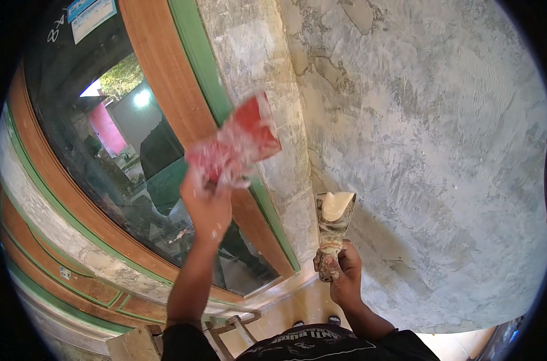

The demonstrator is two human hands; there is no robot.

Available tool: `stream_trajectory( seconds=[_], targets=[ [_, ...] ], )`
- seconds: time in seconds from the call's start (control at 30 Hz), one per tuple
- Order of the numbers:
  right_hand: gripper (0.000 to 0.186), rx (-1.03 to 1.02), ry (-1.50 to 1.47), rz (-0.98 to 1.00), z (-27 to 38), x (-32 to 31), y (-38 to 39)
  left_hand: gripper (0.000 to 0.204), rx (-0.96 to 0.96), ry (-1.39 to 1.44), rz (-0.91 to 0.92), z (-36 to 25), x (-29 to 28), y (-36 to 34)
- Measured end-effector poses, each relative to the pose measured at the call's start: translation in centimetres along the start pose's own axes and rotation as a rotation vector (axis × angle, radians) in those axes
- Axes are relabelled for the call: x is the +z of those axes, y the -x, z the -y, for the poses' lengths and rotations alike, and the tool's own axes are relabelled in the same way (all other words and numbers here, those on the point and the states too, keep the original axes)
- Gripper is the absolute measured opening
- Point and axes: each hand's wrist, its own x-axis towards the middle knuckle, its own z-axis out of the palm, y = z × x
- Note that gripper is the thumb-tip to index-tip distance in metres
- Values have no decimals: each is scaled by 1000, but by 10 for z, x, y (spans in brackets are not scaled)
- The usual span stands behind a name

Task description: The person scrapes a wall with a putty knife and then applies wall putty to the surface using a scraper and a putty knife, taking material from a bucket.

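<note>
Overall, a grey wall (417, 156) stands right of the window (159, 165). Before the window's right side, the left grip (207, 201) holds a blurred red spreader (252, 129); right of the window, the right grip (347, 274) holds a scraper (331, 232) bearing cream putty (334, 206).

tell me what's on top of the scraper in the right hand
A smooth cream-coloured lump sits at the wide end of the scraper, with dark smears nearer the right hand. What lies directly beneath the lump is covered and cannot be seen.
</note>
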Motion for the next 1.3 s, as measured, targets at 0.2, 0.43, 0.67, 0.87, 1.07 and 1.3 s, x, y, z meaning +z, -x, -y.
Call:
stream_trajectory(
  seconds=[0.2, 0.43, 0.67, 0.87, 1.07, 1.3],
  targets=[
    [26, 29, 24, -76, 5, -9, -3, 29, -174, 118, 102, 11, 38, -80],
    [26, 123, 61, -8, 45, -14, -3, 25, -108, 139, 34, 34, 72, -120],
    [33, 280, 149, 22, 85, -13, 7, 11, -8, -381, -120, 58, 78, -121],
    [33, 235, 130, 12, 87, -19, 14, 13, -18, -272, -233, 45, 62, -88],
    [32, 261, 133, 25, 87, -18, 20, 13, 6, -404, -108, 71, 72, -101],
    [31, 240, 143, -40, 91, -25, 29, 13, -29, -409, -216, 50, 76, -95]
  ],
)
